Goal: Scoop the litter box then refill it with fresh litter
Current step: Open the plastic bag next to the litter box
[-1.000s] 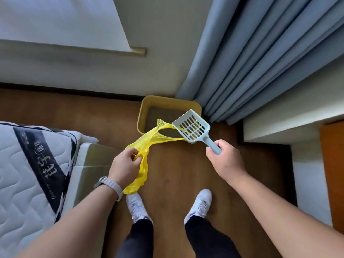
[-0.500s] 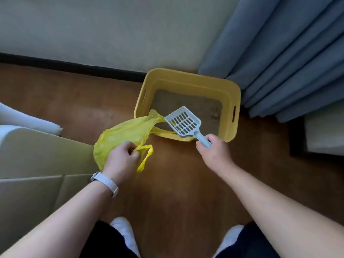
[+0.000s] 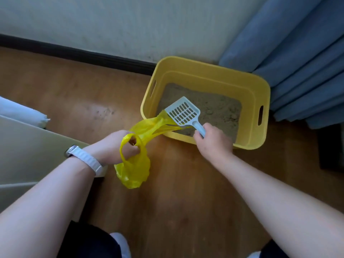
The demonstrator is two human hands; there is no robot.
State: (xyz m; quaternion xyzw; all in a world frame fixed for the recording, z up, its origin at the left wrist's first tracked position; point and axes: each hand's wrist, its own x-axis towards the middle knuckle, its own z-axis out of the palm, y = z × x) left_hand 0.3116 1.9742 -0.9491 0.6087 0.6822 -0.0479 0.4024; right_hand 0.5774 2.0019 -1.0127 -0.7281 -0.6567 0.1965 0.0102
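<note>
A yellow plastic litter box (image 3: 260, 116) stands on the wooden floor against the wall, holding brownish-grey litter (image 3: 219, 110) with a few clumps. My right hand (image 3: 212, 144) grips the handle of a pale blue slotted scoop (image 3: 183, 111), whose head hovers over the box's near left corner. My left hand (image 3: 117, 148) holds a thin yellow plastic bag (image 3: 134, 170); one bag handle stretches up to the scoop and the rest hangs below my fingers.
Blue curtains (image 3: 305, 62) hang right behind the box. A pale bed frame (image 3: 28, 146) and a white mattress edge (image 3: 22, 112) fill the left side. A dark baseboard (image 3: 74, 53) runs along the wall. My shoes show at the bottom edge.
I have crouched and leaned closer, so the litter box fills more of the view. The scoop now sits over the litter, and the bag hangs lower from my left hand.
</note>
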